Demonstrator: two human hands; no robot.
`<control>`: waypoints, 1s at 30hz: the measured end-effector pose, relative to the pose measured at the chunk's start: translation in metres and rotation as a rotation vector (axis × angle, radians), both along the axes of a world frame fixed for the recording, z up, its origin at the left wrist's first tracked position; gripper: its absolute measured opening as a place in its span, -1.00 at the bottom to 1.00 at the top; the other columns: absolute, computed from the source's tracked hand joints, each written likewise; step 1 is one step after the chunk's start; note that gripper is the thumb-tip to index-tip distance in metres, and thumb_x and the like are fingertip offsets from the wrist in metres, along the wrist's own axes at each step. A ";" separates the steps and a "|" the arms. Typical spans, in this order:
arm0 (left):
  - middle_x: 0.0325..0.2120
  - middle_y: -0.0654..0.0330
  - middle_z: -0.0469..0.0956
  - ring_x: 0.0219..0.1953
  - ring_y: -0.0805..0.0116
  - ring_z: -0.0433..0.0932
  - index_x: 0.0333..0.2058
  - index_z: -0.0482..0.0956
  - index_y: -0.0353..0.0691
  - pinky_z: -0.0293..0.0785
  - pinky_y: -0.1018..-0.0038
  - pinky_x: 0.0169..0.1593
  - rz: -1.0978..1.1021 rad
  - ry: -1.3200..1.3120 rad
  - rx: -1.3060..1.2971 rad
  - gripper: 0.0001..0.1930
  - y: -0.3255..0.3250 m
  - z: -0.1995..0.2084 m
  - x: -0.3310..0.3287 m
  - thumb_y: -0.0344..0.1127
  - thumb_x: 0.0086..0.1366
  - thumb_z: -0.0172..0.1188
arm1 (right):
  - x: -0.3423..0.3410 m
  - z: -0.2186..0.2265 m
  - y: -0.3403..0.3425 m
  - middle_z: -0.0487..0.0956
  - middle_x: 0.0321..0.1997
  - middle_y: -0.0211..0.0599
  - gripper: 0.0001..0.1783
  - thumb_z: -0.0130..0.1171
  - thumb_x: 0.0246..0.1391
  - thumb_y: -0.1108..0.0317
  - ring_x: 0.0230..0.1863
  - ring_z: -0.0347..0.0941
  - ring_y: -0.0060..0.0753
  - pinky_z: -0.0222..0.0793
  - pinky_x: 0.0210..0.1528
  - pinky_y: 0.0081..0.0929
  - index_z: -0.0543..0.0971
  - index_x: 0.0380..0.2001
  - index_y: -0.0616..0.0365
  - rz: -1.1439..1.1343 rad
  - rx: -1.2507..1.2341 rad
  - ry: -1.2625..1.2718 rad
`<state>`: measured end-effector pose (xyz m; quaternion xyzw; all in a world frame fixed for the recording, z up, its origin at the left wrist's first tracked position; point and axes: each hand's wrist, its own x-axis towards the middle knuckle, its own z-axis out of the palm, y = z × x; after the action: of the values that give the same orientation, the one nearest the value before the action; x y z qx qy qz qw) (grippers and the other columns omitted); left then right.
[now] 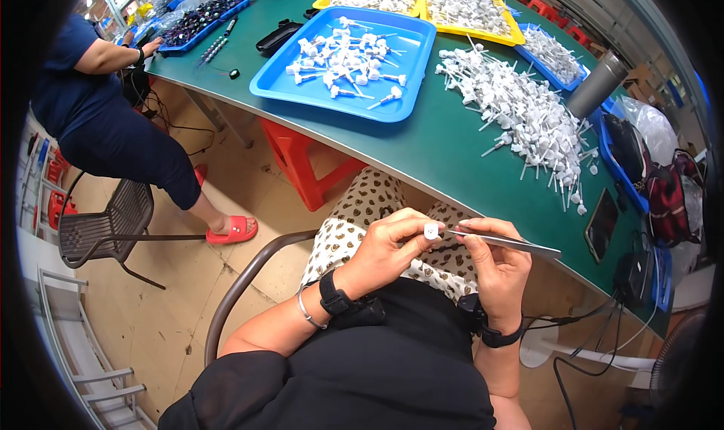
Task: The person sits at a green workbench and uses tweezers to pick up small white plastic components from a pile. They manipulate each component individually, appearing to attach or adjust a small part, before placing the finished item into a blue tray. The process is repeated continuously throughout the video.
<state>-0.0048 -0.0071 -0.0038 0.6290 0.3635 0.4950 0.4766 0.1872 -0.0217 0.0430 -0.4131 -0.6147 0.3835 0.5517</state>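
My left hand (394, 250) pinches a small white plastic piece (431, 231) with a round head between thumb and fingertips. Just to its right, my right hand (498, 260) grips a thin, flat grey metal tool (528, 245), whose wide end sticks out to the right. The tool's narrow tip points at the white piece; whether they touch I cannot tell. Both hands are held over my lap, in front of the table's near edge. Beyond them lies a loose pile of white pieces with thin stems (520, 109). A blue tray (385, 112) holds more of the same kind.
Yellow trays (516, 36) full of white pieces stand at the back of the green table (362, 139). A grey metal bottle (597, 83) and a phone (601, 225) are at the right. A red stool (302, 166) is under the table. Another person (98, 105) works at the far left.
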 end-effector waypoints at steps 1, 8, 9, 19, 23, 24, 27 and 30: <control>-0.19 0.17 0.62 -0.23 0.44 0.68 -0.01 0.68 -0.34 0.69 0.51 -0.14 0.001 0.003 0.000 -0.77 0.000 0.000 0.000 -0.37 0.48 0.20 | 0.000 0.000 0.000 0.67 -0.09 -0.21 -0.81 0.32 0.19 0.60 -0.08 0.62 -0.45 0.55 -0.02 -0.53 0.65 -0.11 0.33 0.004 0.001 -0.003; -0.19 0.17 0.62 -0.23 0.43 0.68 -0.02 0.68 -0.36 0.69 0.51 -0.12 0.012 0.001 -0.006 -0.77 0.000 0.000 0.000 -0.35 0.49 0.18 | 0.001 -0.001 0.000 0.66 -0.08 -0.21 -0.81 0.32 0.19 0.61 -0.09 0.61 -0.46 0.55 -0.03 -0.54 0.64 -0.12 0.34 -0.004 -0.014 -0.002; -0.19 0.17 0.62 -0.23 0.43 0.68 -0.02 0.68 -0.36 0.69 0.51 -0.13 0.007 0.007 -0.006 -0.77 0.000 0.002 -0.001 -0.36 0.49 0.18 | 0.002 0.000 0.000 0.66 -0.08 -0.21 -0.81 0.32 0.19 0.61 -0.10 0.61 -0.46 0.55 -0.03 -0.55 0.64 -0.12 0.34 -0.011 -0.015 -0.003; -0.27 0.16 0.66 -0.25 0.41 0.62 -0.09 0.71 -0.30 0.57 0.45 -0.17 0.132 0.258 0.452 -0.82 0.024 0.040 -0.016 -0.50 0.34 0.30 | 0.010 0.010 -0.001 0.66 -0.08 -0.13 -0.80 0.23 0.28 0.59 -0.11 0.66 -0.40 0.65 -0.01 -0.46 0.54 -0.06 0.37 -0.040 0.012 0.190; -0.24 0.10 0.66 -0.23 0.26 0.63 -0.11 0.69 -0.30 0.56 0.42 -0.11 0.434 0.391 0.595 -0.81 0.087 0.080 -0.055 -0.55 0.31 0.26 | 0.019 0.015 0.001 0.67 -0.09 -0.13 -0.81 0.20 0.32 0.55 -0.12 0.67 -0.41 0.66 -0.01 -0.45 0.53 -0.04 0.37 -0.101 0.036 0.218; -0.18 0.06 0.66 -0.18 0.16 0.64 -0.08 0.69 -0.29 0.56 0.37 -0.05 0.528 0.494 0.524 -0.77 0.103 0.094 -0.070 -0.54 0.28 0.26 | 0.021 0.017 0.001 0.67 -0.09 -0.13 -0.81 0.19 0.33 0.54 -0.12 0.67 -0.41 0.66 -0.01 -0.45 0.53 -0.04 0.37 -0.113 0.046 0.221; -0.02 -0.06 0.61 0.04 -0.05 0.58 0.02 0.64 -0.28 0.48 0.21 0.14 0.760 0.893 0.739 -0.63 0.155 0.095 -0.102 -0.48 0.20 0.32 | 0.026 0.020 0.003 0.67 -0.09 -0.13 -0.81 0.18 0.34 0.53 -0.13 0.67 -0.43 0.66 -0.03 -0.45 0.52 -0.04 0.37 -0.129 0.071 0.226; -0.01 -0.08 0.61 0.05 -0.05 0.58 0.06 0.60 -0.28 0.49 0.18 0.16 0.623 0.858 0.951 -0.58 0.168 0.094 -0.070 -0.43 0.19 0.33 | 0.030 0.018 0.006 0.67 -0.09 -0.13 -0.82 0.16 0.34 0.55 -0.15 0.66 -0.43 0.65 -0.04 -0.45 0.52 -0.04 0.37 -0.139 0.096 0.245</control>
<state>-0.0748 0.1609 0.0905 0.7750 0.4266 0.4219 -0.1984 0.2172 -0.0158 0.0613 -0.3778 -0.5303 0.3620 0.6672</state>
